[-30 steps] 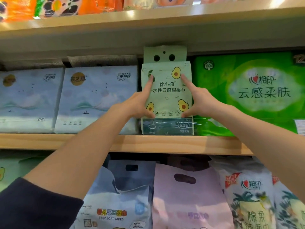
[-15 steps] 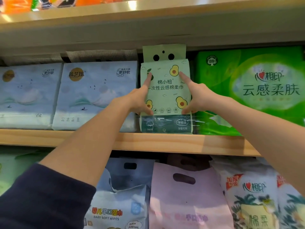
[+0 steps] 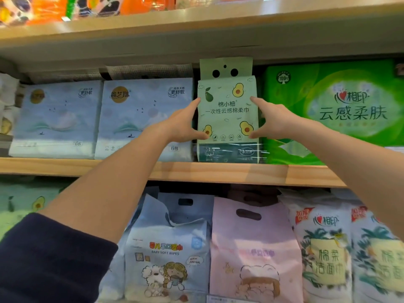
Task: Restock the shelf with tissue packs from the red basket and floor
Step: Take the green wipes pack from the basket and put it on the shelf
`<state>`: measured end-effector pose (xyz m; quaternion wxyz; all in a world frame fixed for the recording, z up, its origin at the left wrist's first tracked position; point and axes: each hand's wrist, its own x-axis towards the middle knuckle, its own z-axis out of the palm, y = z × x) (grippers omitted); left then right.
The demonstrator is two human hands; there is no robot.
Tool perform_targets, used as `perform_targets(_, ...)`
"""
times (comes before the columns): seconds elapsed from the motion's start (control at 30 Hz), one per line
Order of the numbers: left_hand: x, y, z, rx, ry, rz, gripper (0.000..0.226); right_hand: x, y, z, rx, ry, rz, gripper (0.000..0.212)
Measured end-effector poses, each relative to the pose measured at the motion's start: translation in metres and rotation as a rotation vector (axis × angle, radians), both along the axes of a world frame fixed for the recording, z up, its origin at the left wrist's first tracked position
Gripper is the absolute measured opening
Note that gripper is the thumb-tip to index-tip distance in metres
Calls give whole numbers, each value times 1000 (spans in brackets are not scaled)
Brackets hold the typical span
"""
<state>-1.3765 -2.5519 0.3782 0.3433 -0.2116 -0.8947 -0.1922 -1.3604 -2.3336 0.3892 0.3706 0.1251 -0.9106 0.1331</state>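
A pale green tissue pack with avocado prints (image 3: pixel 227 110) stands upright on the wooden middle shelf (image 3: pixel 196 171), wedged between blue packs and a large green pack. My left hand (image 3: pixel 183 125) presses its left edge with thumb and forefinger spread. On the pack's right edge, my right hand (image 3: pixel 269 121) holds it the same way. The pack's hanging tab reaches up to the shelf above. The red basket and the floor are out of view.
Two blue tissue packs (image 3: pixel 142 119) stand left of the avocado pack, a big green pack (image 3: pixel 332 110) right of it. Below hang baby-wipe bags, blue (image 3: pixel 168 248) and pink (image 3: pixel 253 248), and palm-print packs (image 3: pixel 323 248). Orange packs (image 3: pixel 43 9) sit on top.
Both hands have slid outward from the pack's front to its side edges, index fingers no longer on its face. The pack stays in its slot on the shelf.
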Motion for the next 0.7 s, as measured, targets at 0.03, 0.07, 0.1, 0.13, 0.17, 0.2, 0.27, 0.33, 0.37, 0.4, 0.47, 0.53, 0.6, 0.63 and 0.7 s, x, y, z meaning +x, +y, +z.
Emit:
perform_targets(0.03,7,-4,-2,-4,-3,5,94,6,-1,-2,-3,5,0,97)
perform_targets(0.07,13,-9,-4,-5,-5,6,91,14,-2,-4,-7,1,0,93)
perform_targets(0.1,20,-15,-6,-9,-3,8,88,22,-4,-6,-10,-6,1,89)
perform_targets(0.13,27,-20,-9,-15,0,9,84,30,-6,-8,-12,-10,1,85)
perform_targets(0.17,33,-24,-12,-21,3,9,80,38,-9,-12,-17,-7,2,82)
perform_targets(0.2,39,-29,-16,-27,7,6,77,46,-12,-16,-23,5,3,78)
perform_targets(0.27,50,-35,-27,-39,25,-5,72,61,-18,-26,-33,37,2,73)
perform_targets(0.33,60,-41,-40,-32,48,-18,68,75,-22,-40,-24,44,-4,71)
perform_targets(0.37,65,-44,-47,-29,52,-23,66,81,-23,-48,-21,35,-5,71)
perform_targets(0.4,70,-47,-55,-35,61,-31,65,86,-25,-55,-17,20,-5,70)
perform_targets(0.47,81,-55,-70,-79,68,-38,65,96,-27,-70,-1,-11,-13,71)
perform_targets(0.53,94,-64,-84,-125,39,-32,65,104,-30,-85,18,-34,-32,71)
perform_targets(0.6,109,-77,-97,-139,-12,-13,64,112,-35,-99,25,-48,-23,68)
perform_targets(0.63,117,-85,-104,-142,-29,-2,64,117,-38,-107,24,-57,2,67)
perform_targets(0.7,133,-100,-120,-146,-57,34,63,127,-46,-125,11,-81,81,64)
